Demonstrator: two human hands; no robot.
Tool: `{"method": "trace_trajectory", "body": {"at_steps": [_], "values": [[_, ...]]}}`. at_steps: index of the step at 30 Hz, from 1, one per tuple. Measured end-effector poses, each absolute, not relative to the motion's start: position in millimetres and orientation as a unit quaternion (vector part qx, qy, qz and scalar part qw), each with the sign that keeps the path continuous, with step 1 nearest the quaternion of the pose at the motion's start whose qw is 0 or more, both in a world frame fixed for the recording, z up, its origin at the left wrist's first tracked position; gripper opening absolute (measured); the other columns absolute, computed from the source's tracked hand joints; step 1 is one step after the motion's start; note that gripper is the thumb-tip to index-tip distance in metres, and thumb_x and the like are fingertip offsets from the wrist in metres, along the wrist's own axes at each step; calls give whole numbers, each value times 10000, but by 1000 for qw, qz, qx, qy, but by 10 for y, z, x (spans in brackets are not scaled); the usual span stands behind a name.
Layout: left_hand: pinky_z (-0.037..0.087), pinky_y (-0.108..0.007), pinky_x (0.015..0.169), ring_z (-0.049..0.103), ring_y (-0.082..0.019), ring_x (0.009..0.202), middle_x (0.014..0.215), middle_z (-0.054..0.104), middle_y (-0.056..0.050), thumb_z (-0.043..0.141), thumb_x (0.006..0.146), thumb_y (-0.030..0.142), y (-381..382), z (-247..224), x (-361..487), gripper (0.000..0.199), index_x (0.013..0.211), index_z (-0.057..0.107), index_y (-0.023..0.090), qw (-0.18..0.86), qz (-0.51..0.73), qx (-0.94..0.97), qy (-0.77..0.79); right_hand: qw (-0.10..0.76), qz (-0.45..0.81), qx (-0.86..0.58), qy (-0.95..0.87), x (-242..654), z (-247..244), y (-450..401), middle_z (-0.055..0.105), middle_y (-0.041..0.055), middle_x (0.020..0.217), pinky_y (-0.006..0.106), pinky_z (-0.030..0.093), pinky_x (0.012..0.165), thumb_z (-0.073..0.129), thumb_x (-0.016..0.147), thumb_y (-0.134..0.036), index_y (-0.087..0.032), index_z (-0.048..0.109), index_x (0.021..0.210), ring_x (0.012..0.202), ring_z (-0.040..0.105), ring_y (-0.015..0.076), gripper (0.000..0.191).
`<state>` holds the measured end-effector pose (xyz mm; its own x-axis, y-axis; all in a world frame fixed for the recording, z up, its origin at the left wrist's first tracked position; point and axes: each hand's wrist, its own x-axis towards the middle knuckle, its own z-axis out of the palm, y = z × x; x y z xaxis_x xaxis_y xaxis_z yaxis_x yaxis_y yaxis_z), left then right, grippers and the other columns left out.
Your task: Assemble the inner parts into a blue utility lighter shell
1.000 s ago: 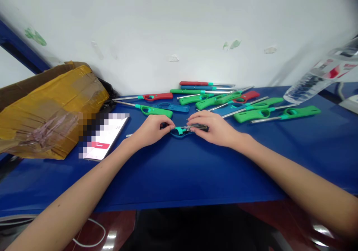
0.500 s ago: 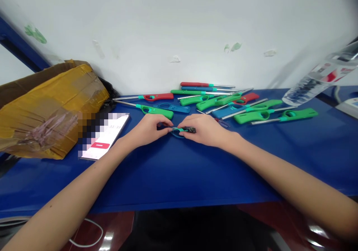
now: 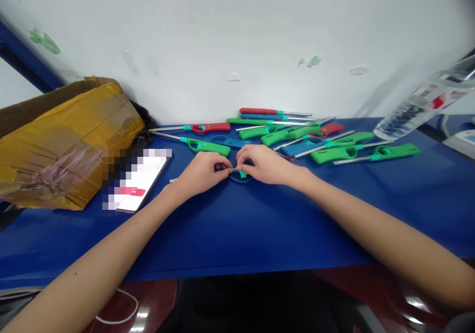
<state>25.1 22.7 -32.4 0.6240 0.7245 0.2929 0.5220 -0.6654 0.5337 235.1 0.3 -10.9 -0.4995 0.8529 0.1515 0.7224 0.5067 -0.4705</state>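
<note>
My left hand (image 3: 204,172) and my right hand (image 3: 262,164) meet at the middle of the blue table, fingertips almost touching. Between them is a blue lighter casing half (image 3: 241,180), low over or on the tabletop. A teal trigger piece (image 3: 243,173) shows inside it, under my right fingertips. Both hands are closed in a pinch at the casing; the small parts between the fingertips are mostly hidden. Just behind my left hand lie a green stick lighter (image 3: 211,147) and a blue casing half (image 3: 235,141). A small pale metallic piece (image 3: 173,180) lies by my left wrist.
Several stick lighters, including a green one (image 3: 399,152) and a red one (image 3: 260,111), lie along the wall. A taped carton (image 3: 67,150) and a phone (image 3: 143,184) are at left. A water bottle (image 3: 419,105) leans at right; the table's front edge (image 3: 237,272) runs nearby.
My right hand has shifted slightly left and up, its fingertips closer to my left ones. The dark part seen under my right fingers is now out of sight. The pale piece by my left wrist has come into view.
</note>
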Motion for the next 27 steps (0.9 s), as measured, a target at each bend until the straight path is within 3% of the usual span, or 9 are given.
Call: {"method": "trace_trajectory", "body": {"at_steps": [16, 27], "values": [[444, -236, 630, 633, -145, 715, 801, 725, 12, 621, 834, 277, 191, -318, 275, 134, 858, 743, 226, 171, 216, 875, 399, 157, 194, -438, -863, 2410, -80, 36, 694, 58, 922, 241, 407, 714, 553, 897, -170, -154, 662, 806, 807, 607, 150, 143], [456, -248, 654, 643, -158, 736, 820, 728, 5, 594, 838, 272, 178, -293, 271, 156, 875, 739, 229, 166, 210, 876, 401, 93, 140, -442, -881, 2372, 21, 15, 708, 75, 964, 249, 402, 732, 539, 881, -120, -161, 676, 838, 831, 616, 167, 149]]}}
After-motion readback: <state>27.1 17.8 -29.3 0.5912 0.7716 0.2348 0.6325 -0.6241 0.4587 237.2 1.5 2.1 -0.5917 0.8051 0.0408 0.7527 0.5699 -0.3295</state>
